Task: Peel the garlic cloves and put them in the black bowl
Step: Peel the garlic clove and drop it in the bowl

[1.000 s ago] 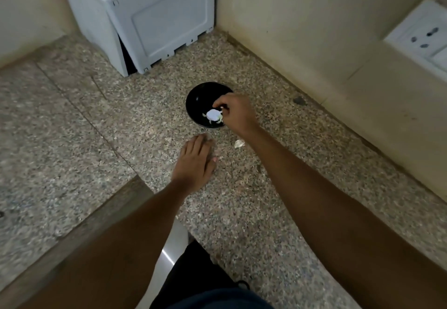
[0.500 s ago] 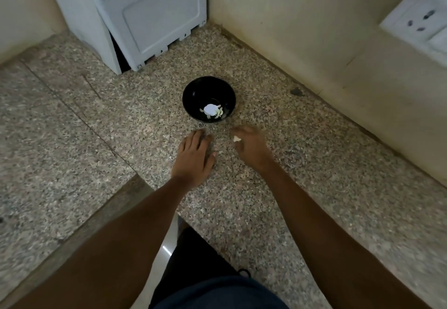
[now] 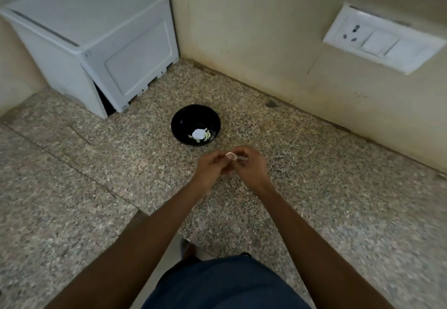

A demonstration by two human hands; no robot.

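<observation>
A small black bowl [image 3: 183, 121] stands on the speckled granite counter [image 3: 96, 175], with several pale peeled garlic cloves [image 3: 200, 134] lying at its bottom. Just in front of the bowl my two hands meet above the counter. Between their fingertips sits one garlic clove [image 3: 231, 155], pinkish-white with its skin on. My left hand [image 3: 212, 167] pinches it from the left and my right hand [image 3: 249, 165] pinches it from the right. Much of the clove is hidden by my fingers.
A light grey plastic box [image 3: 96, 42] fills the back left corner. Beige walls close the counter at the back and right, with a white socket and switch plate [image 3: 382, 40] on the right wall. The counter's front edge steps in near my body [image 3: 217, 282].
My right hand left the bowl, took a clove from the counter, and lifted it. My left hand rose off the counter and joined it on the clove.
</observation>
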